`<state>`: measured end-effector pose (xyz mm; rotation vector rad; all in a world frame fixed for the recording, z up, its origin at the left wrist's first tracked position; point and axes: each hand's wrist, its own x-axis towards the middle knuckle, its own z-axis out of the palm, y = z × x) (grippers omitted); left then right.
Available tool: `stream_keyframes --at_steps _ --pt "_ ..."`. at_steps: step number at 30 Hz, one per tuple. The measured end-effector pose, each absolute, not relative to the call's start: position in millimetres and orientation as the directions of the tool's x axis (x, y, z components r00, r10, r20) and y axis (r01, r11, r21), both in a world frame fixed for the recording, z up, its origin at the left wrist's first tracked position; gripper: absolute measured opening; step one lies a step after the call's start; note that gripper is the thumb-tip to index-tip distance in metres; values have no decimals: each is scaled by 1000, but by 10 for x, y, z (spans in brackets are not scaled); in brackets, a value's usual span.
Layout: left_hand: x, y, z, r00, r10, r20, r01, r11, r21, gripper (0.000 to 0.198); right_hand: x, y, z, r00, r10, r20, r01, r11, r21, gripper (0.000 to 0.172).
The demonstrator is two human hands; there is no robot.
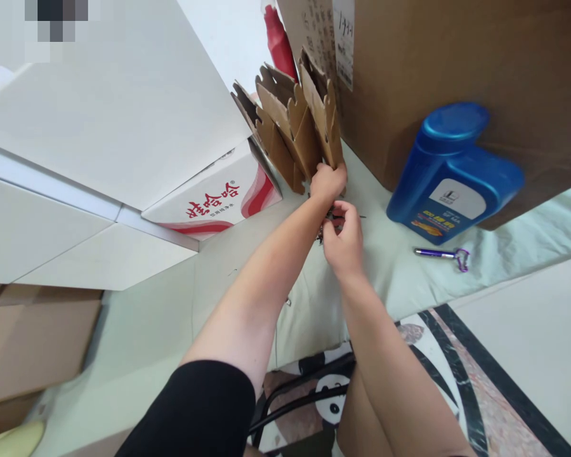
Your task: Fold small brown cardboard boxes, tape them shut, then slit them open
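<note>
My left hand (pixel 329 182) reaches across to the foot of the folded cardboard pieces (pixel 295 120). Its fingers are curled and partly hidden, and it touches or nearly touches the cardboard. Just below it, my right hand (pixel 344 244) has its thumb and fingers bent together. Small dark, metallic-looking bits (pixel 320 233) show between the two hands, with a thin dark tip sticking out to the right. What exactly either hand grips is too small and covered to name.
On the right stands a blue jug (pixel 450 171) before a large brown carton (pixel 457 57). A purple pen-like item with a clip (pixel 435 253) lies on the pale green cloth (pixel 380 279). At left are a white-and-red box (pixel 219 197) and white cabinet (pixel 109 95). A red bottle (pixel 280 41) stands behind.
</note>
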<state>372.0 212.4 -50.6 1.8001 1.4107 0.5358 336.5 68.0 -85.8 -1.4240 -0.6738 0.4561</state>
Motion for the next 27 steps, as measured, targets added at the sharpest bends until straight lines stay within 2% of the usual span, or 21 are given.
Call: stream_keyframes --at_steps 7,20,23,27 --pt "3767 2077 -341 286 937 -199 737 -83 671 49 3371 673 -845 736 661 147 95 115 -989 31" --pt "3783 2062 -325 278 941 -194 771 -98 629 57 3398 662 -851 733 671 116 62 105 -993 32" --pt "3697 2046 -354 293 941 -168 733 -109 671 53 3400 660 -849 737 668 106 49 104 -993 31" --pt "3343 1844 -406 259 962 -87 589 -87 803 32 3391 671 -854 738 663 125 56 124 -991 33"
